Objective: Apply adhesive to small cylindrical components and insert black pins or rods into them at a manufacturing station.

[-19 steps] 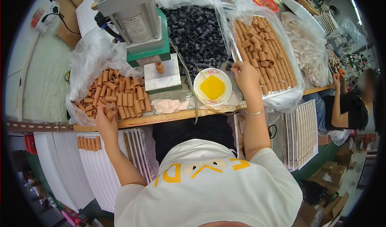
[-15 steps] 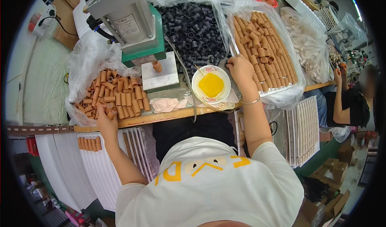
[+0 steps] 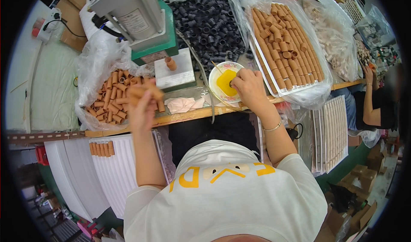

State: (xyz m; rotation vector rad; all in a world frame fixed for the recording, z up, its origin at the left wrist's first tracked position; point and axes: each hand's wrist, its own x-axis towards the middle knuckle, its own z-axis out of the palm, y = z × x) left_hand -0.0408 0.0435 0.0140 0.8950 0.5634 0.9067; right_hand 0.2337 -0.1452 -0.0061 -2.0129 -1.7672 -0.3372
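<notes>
Lying side by side, a short row of brown tubes (image 3: 102, 148) occupies the upper end of a ribbed white tray (image 3: 122, 173) below the bench edge. Above it, a loose heap of similar tubes (image 3: 112, 97) spills within crumpled clear plastic (image 3: 96, 55). The left hand (image 3: 143, 113) is raised in front of that heap, its fingers closed around at least one brown tube (image 3: 155, 91); blur hides the exact count. Behind stands a press with a grey cylinder (image 3: 137, 21) and green block (image 3: 156, 51), and on the metal plate (image 3: 186, 68) before it one stepped brown piece (image 3: 170, 63) stands upright. A pale pink cloth (image 3: 184, 105) lies near the plate, with a heap of black collars (image 3: 207, 28) farther back. Next comes a white bowl (image 3: 214, 77) of yellow liquid (image 3: 224, 82). The right hand (image 3: 250, 88) reaches over its right rim, fingertips pinched on a small dark piece (image 3: 231, 84); whether it touches the liquid I cannot tell. Farther right, brown pieces (image 3: 286, 49) fill a plastic-wrapped white tray (image 3: 267, 64).
</notes>
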